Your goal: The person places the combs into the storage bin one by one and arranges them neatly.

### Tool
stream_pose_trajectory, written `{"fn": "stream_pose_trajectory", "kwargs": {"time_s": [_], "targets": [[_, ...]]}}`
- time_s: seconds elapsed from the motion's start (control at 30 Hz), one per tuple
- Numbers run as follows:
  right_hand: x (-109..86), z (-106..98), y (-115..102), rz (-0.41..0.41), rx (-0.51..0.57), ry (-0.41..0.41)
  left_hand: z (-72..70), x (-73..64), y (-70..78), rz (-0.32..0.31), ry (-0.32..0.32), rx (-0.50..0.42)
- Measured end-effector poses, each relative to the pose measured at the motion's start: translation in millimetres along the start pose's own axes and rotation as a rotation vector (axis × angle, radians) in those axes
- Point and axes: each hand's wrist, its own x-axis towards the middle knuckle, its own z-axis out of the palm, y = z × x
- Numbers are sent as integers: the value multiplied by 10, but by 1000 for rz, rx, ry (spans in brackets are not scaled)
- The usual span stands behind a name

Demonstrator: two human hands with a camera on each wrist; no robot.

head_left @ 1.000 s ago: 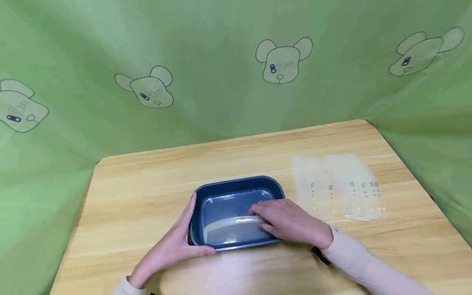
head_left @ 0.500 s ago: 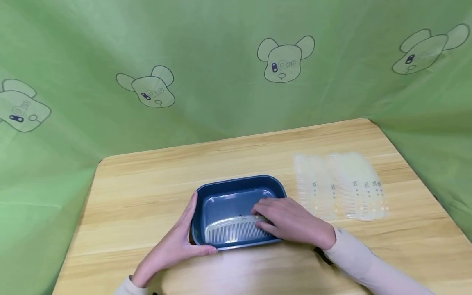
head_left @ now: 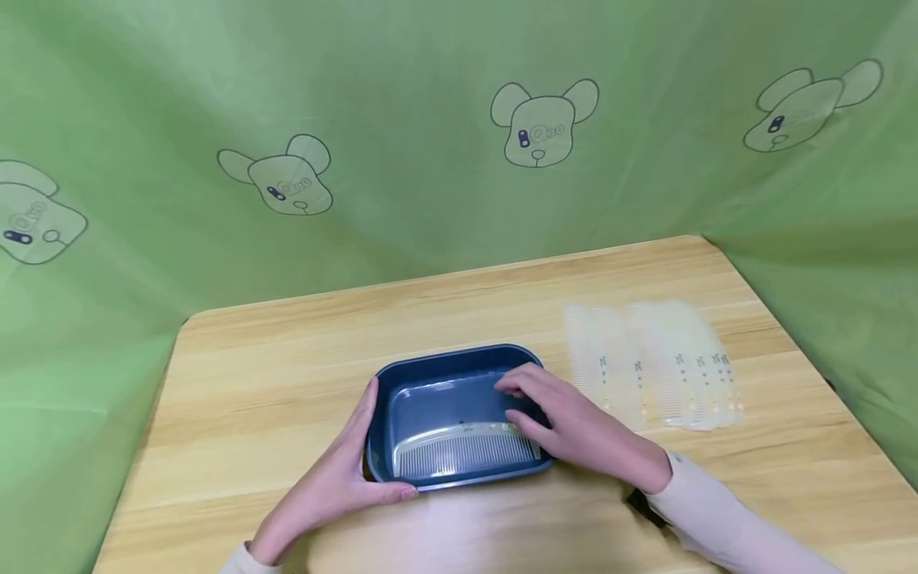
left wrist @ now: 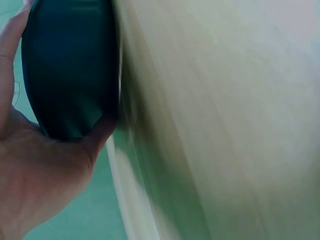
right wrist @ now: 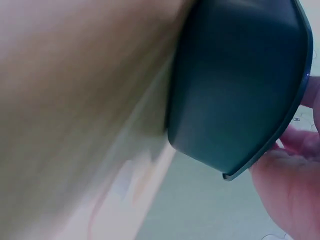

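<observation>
nearest the camera, the left hand (head_left: 337, 478) grips the left end of a dark blue, rounded rectangular plastic container (head_left: 430, 399), its thumb at the near rim and its fingers against the left outer wall. the right hand (head_left: 577, 422), below a pale sleeve (head_left: 724, 510), hangs over the container's right end with thumb and fingers parted and nothing pinched between them. inside the container, along the near wall, lies a pale translucent plastic comb with a curved spine (head_left: 466, 453), teeth toward the person; its right end sits just below the right thumb, though whether they touch cannot be told. farther right, apart from the container, similar pale translucent combs (head_left: 656, 363) lie side by side, partly overlapping, on the light wood-grain table (head_left: 272, 383). behind the table hangs a green cloth curtain (head_left: 416, 215) printed with outlined animal heads (head_left: 541, 131).
</observation>
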Motion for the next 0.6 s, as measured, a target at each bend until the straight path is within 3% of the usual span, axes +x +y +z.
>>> {"fn": "stream_pose_trajectory", "kwargs": {"time_s": [0.2,0.33,0.6], "targets": [[-105,-121,82,10,9,75,40,-2,-14,30,11,55],[-151,-188,134,44,14,107,77,-12,1,11,27,82],[-228,-272,239,218,133,160,115,-15,1,3,33,67]]}}
